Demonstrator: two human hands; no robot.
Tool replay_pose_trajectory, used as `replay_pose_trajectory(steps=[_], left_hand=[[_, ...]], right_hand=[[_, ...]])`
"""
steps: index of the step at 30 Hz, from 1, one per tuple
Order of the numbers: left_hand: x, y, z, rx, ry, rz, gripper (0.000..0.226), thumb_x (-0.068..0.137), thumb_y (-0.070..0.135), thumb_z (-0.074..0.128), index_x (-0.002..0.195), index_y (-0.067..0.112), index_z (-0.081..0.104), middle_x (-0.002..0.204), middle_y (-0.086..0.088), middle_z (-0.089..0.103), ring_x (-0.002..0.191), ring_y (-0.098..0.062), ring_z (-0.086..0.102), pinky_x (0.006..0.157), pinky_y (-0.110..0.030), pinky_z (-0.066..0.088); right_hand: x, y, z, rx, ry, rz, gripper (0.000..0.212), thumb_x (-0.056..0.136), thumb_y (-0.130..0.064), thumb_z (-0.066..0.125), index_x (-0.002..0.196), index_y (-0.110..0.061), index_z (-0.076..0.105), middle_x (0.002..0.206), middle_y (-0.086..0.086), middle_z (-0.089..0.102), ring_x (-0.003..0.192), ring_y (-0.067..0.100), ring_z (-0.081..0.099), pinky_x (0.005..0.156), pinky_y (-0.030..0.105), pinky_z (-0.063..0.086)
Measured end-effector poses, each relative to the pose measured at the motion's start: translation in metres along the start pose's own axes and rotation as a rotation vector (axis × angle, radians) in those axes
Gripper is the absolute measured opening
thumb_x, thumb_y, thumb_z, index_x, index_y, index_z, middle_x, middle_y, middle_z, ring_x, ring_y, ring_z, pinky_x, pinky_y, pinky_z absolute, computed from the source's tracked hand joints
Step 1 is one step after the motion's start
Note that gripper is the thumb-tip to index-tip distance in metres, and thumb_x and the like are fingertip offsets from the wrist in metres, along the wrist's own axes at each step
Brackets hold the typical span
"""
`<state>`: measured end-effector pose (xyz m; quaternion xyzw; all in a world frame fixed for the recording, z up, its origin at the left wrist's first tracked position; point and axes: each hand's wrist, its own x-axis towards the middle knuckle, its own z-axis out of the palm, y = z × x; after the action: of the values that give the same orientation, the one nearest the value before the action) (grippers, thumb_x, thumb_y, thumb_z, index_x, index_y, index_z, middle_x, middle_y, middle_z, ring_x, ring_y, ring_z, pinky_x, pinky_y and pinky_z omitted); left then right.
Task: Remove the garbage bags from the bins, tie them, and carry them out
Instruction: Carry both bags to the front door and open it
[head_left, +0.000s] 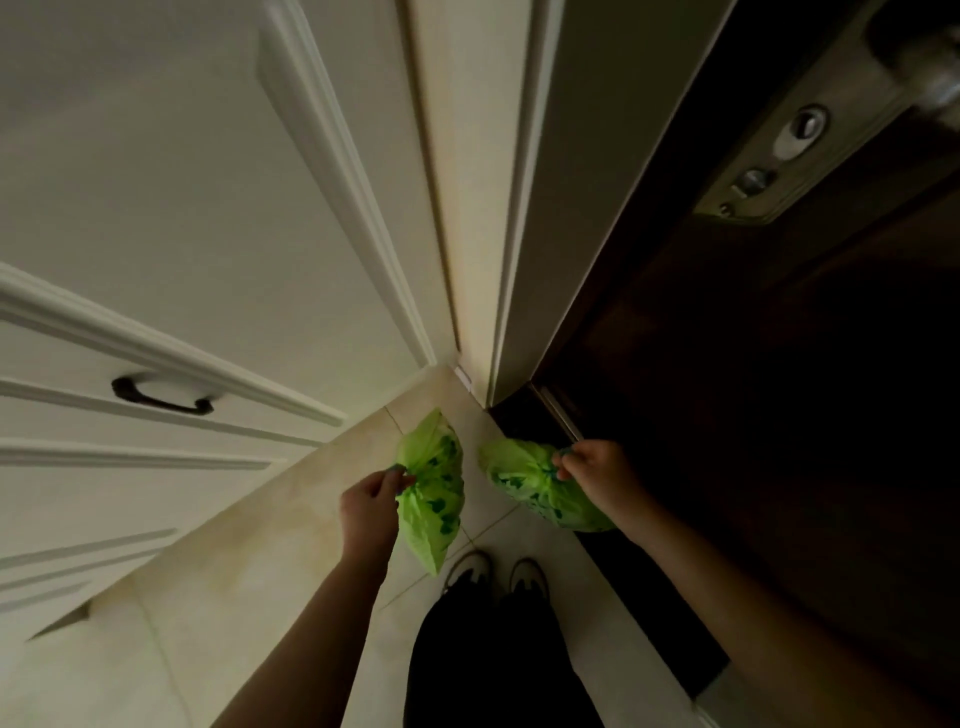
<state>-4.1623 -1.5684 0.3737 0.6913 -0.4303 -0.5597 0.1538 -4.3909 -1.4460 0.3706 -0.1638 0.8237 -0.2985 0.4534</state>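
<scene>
Fingers (400, 475) of the left hand (369, 512) pinch the gathered neck of one green printed garbage bag (434, 493), which hangs above the pale tiled floor (249, 561), while the right hand (597, 475) clenches the knotted top of a second green garbage bag (535, 488) at 3 o'clock from the first, apart from it. Two shoes (498, 569) stand at 6 o'clock below the bags; white panelled drawers with a dark pull handle (162, 397) lie toward 9 o'clock, and a dark door with a metal lock plate (795, 140) rises toward 1 o'clock.

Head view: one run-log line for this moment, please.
left hand grips green printed plastic garbage bag | right hand grips second green bag | dark door ahead-right
</scene>
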Motion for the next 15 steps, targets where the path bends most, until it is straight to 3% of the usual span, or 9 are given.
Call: replay_pose_trajectory(steps=[4,9,11,15], left_hand=[[0.001,-0.023,0.003,-0.094,0.082,-0.082,0.017,0.093,0.014,0.057,0.093,0.010,0.073,0.087,-0.010,0.073,0.091,-0.021,0.065,0.083,-0.038,0.052],[0.004,-0.039,0.002,-0.148,0.157,-0.127,0.017,0.093,0.015,0.056,0.087,0.015,0.072,0.091,-0.012,0.074,0.094,-0.022,0.066,0.084,-0.037,0.052],[0.005,-0.044,0.003,-0.179,0.168,-0.143,0.017,0.093,0.015,0.056,0.091,0.013,0.072,0.091,-0.011,0.074,0.094,-0.021,0.067,0.086,-0.037,0.051],[0.012,-0.044,0.010,-0.228,0.206,-0.152,0.022,0.094,0.016,0.055,0.102,0.003,0.070,0.086,-0.004,0.073,0.088,-0.016,0.066,0.084,-0.033,0.049]], right_hand=[[0.020,0.011,0.011,-0.055,-0.045,-0.008,0.034,0.084,-0.010,0.059,0.051,-0.017,0.057,0.058,0.014,0.054,0.056,0.025,0.049,0.058,0.032,0.035],[0.039,0.015,0.016,-0.034,-0.083,0.015,0.024,0.087,-0.004,0.055,0.065,-0.004,0.064,0.061,0.006,0.059,0.064,0.023,0.053,0.059,0.029,0.036],[0.048,0.017,0.017,-0.029,-0.080,0.017,0.027,0.087,-0.003,0.053,0.062,-0.005,0.063,0.062,0.007,0.061,0.065,0.023,0.054,0.058,0.028,0.036],[0.073,0.021,0.020,0.025,-0.069,0.051,0.025,0.086,0.000,0.053,0.065,-0.007,0.065,0.065,0.010,0.062,0.069,0.025,0.056,0.072,0.034,0.042]])
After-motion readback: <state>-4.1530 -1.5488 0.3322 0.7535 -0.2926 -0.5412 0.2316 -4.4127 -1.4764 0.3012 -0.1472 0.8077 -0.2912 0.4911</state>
